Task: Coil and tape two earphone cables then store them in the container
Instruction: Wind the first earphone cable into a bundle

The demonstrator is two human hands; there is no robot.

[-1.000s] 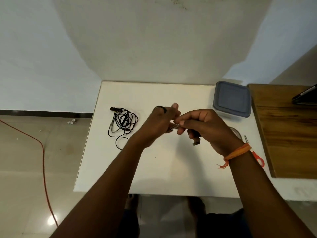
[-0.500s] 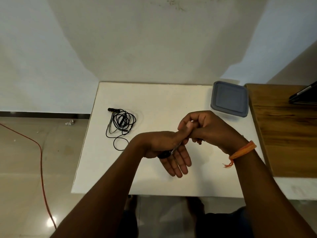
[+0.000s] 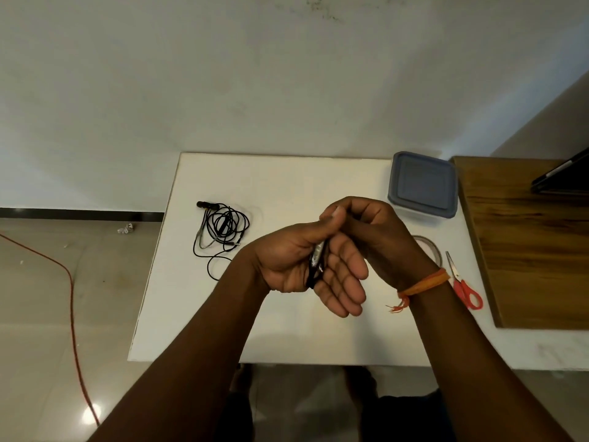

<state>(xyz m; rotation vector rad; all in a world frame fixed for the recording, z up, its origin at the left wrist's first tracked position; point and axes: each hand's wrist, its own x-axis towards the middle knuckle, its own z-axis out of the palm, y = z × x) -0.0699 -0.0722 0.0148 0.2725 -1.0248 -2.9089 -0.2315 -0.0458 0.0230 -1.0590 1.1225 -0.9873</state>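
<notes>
Hands meet above desk [image 3: 287, 186]: left hand [image 3: 306, 266] palm-up, thumb pressing taped earphone coil [image 3: 317, 264] against straightened fingers; right hand [image 3: 373, 231] curled, pinching coil's top. Second earphone cable [image 3: 223, 229] loose on desk at left; lidded container [image 3: 422, 185] at far right.

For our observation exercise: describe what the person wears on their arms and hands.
Both forearms are bare, with no sleeves in view. The right wrist carries an orange thread band, knotted, with frayed ends hanging loose. No rings, watch or gloves show on the left hand or right hand.

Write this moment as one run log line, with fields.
step: taping first coil | left hand: holds coiled earphone cable | right hand: pinches its top | second earphone cable: loose on table | container: lid on
</notes>
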